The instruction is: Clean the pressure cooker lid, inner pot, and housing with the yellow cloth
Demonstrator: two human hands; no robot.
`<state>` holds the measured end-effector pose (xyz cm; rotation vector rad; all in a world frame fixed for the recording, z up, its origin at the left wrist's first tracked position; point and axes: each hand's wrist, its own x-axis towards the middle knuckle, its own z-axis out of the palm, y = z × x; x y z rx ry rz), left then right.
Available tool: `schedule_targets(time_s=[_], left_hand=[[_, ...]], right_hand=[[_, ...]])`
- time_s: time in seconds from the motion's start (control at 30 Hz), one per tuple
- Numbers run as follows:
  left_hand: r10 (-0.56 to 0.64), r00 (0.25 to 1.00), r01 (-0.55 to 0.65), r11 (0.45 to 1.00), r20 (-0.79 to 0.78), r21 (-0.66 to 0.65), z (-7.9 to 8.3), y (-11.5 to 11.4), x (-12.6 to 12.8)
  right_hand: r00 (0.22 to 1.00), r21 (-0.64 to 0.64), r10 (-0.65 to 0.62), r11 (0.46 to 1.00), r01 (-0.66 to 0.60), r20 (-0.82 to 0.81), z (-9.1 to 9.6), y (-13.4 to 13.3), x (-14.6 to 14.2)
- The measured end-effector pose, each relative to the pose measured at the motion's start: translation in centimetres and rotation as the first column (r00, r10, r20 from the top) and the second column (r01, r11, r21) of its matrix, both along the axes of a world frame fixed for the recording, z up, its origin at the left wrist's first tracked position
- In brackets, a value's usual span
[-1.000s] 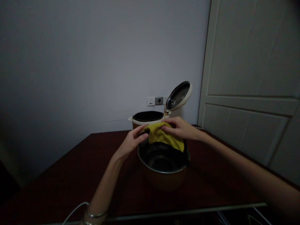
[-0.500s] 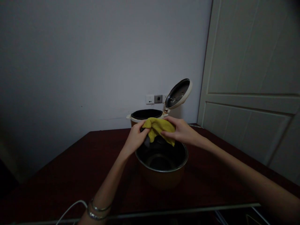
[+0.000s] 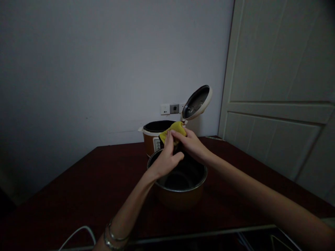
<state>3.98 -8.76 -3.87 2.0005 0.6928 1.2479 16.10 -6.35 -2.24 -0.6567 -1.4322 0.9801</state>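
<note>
My right hand (image 3: 192, 143) is closed on a yellow cloth (image 3: 176, 128), which is bunched above the far rim of a cooking pot. My left hand (image 3: 167, 160) reaches over the pot's left side, its fingers stretched out against the cloth and its thumb held apart. Below both hands stands the rice cooker's inner pot (image 3: 180, 198), dark inside and brownish outside, with a shiny rim. Just behind it is the rice cooker (image 3: 149, 143), with its lid (image 3: 197, 103) raised. The hands and cloth cover part of the cooker's front panel.
The pot and cooker rest on a dark red table (image 3: 110, 177). Wall sockets (image 3: 169, 109) are behind the cooker, and a pale panelled door (image 3: 274, 122) is at the right. A white cable (image 3: 83, 228) loops at the near left edge.
My left hand has loosened its pinch on the cloth and moved right, fingers straightening. The cloth is now bunched smaller, slightly higher, in my right hand. The view has shifted slightly.
</note>
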Motion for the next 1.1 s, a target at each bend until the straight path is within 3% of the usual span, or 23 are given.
schedule_targets(time_s=[0.1, 0.17, 0.2, 0.23, 0.3, 0.4, 0.47, 0.57, 0.67, 0.77, 0.93, 1.0, 1.1], left_hand=[[-0.076, 0.997, 0.075, 0.991, -0.005, -0.114, 0.9, 1.0, -2.1], [0.027, 0.999, -0.023, 0.987, 0.020, -0.161, 1.3, 2.8, -3.9], [0.170, 0.985, -0.165, 0.976, 0.025, -0.143, 1.3, 3.9, -4.7], [0.324, 0.946, -0.321, 0.942, 0.020, -0.095, 1.1, 5.2, -5.4], [0.494, 0.866, -0.498, 0.866, -0.078, -0.040, -0.1, 7.5, -6.3], [0.470, 0.840, -0.498, 0.866, -0.271, -0.041, -2.7, 10.0, -6.4], [0.427, 0.849, -0.465, 0.883, -0.312, -0.055, -4.4, 10.7, -6.0], [0.385, 0.860, -0.429, 0.901, -0.335, -0.065, -5.9, 10.8, -5.5], [0.373, 0.860, -0.421, 0.904, -0.348, -0.073, -6.3, 10.7, -5.5], [0.367, 0.855, -0.422, 0.903, -0.366, -0.080, -6.2, 10.6, -5.6], [0.360, 0.849, -0.414, 0.908, -0.388, -0.064, -6.2, 10.3, -5.6], [0.373, 0.845, -0.420, 0.906, -0.382, -0.045, -6.2, 10.1, -5.5], [0.389, 0.819, -0.431, 0.902, -0.422, -0.003, -6.2, 9.7, -5.5]], right_hand=[[0.993, -0.004, -0.003, 1.000, 0.004, 0.118, -0.3, 1.7, 1.6], [0.911, 0.078, -0.009, 0.997, -0.026, 0.411, -0.6, 2.6, 2.8], [0.811, 0.131, -0.036, 0.990, -0.050, 0.584, -0.8, 2.8, 3.2], [0.668, 0.176, -0.074, 0.981, -0.086, 0.740, -1.2, 3.0, 3.5], [0.341, 0.235, -0.172, 0.960, -0.153, 0.924, -2.2, 3.0, 3.3], [-0.022, 0.259, -0.269, 0.944, -0.202, 0.963, -4.3, 2.7, 1.8], [-0.161, 0.207, -0.244, 0.955, -0.214, 0.956, -5.7, 2.3, 0.6], [-0.319, -0.061, -0.022, 0.966, -0.250, 0.948, -6.8, 1.4, -0.6], [-0.361, -0.298, 0.171, 0.895, -0.332, 0.917, -6.9, 0.7, -1.0], [-0.276, -0.357, 0.254, 0.826, -0.436, 0.927, -7.2, 0.8, -1.5], [-0.246, -0.408, 0.326, 0.743, -0.530, 0.913, -8.7, 3.3, -3.2], [-0.252, -0.401, 0.314, 0.771, -0.495, 0.915, -8.9, 4.9, -3.8], [-0.279, -0.339, 0.257, 0.890, -0.305, 0.925, -8.6, 7.4, -3.9]])
